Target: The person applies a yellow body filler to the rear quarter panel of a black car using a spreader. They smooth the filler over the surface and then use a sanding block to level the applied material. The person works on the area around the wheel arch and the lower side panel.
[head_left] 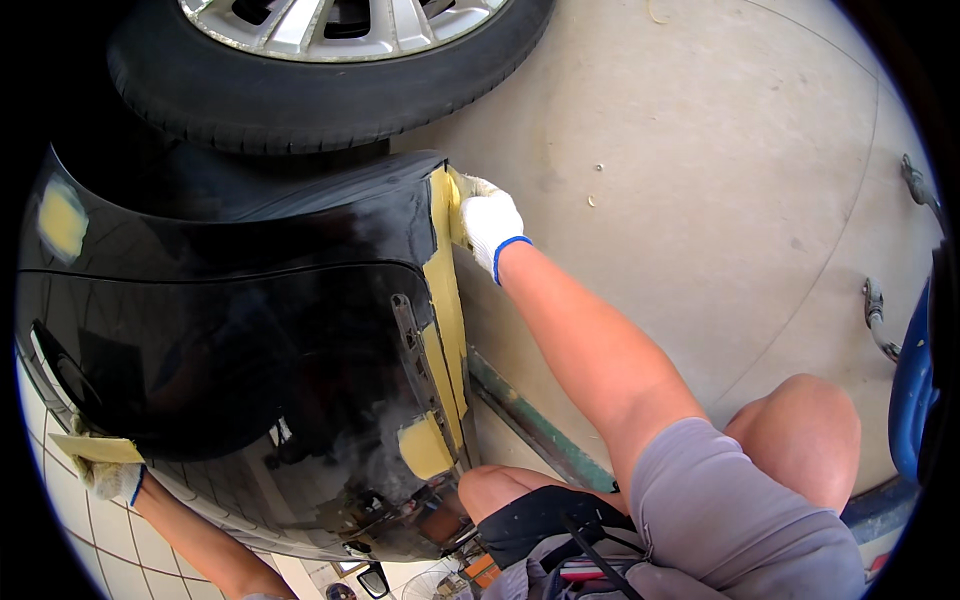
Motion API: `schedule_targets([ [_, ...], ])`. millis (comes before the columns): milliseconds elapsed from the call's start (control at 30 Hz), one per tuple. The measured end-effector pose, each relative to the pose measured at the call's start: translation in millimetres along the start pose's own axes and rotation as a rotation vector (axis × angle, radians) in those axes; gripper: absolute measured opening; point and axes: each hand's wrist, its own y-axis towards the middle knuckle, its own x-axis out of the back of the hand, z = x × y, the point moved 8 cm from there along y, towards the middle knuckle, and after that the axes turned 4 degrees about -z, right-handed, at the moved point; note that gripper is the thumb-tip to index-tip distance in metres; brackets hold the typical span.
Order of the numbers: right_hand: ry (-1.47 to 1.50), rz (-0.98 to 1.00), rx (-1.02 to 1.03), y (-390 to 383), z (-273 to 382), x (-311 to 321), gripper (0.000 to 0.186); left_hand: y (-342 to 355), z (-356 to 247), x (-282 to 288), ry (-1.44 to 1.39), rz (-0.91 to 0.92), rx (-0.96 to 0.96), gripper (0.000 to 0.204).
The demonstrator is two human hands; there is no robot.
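A black car body panel (250, 340) fills the left side, with yellow filler patches and a long yellow strip (444, 300) down its lower edge. My right hand (491, 222), in a white knit glove with a blue cuff, is closed against the upper end of that strip, near the wheel. Its fingertips are hidden; something yellowish shows beside them. Far to the left, my left hand (112, 480), also gloved, is closed on a flat pale-yellow sheet (95, 449) beside the panel's outer edge. A square yellow patch (425, 447) lies low on the panel.
Above the panel stands a tire (330, 100) with a silver rim. Another yellow patch (63, 220) is near the wheel arch. A green bar (540, 425) runs along the pale floor (680, 180) below the car. At right are a blue object (912, 390) and casters (876, 318).
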Motion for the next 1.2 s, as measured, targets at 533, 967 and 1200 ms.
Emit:
schedule_targets([
  [533,0.013,-0.045,0.106,7.0,-0.4,10.9,0.051,23.6,23.3,36.1,-0.219,0.101,0.081,0.073],
  [967,-0.102,0.069,0.037,1.3,11.1,-13.6,0.054,34.4,19.6,46.2,-0.149,0.071,0.078,0.078],
  [1200,-0.114,0.004,0.151,-12.7,8.0,-17.8,0.061,17.0,24.7,23.0,-0.181,0.010,0.059,0.076],
])
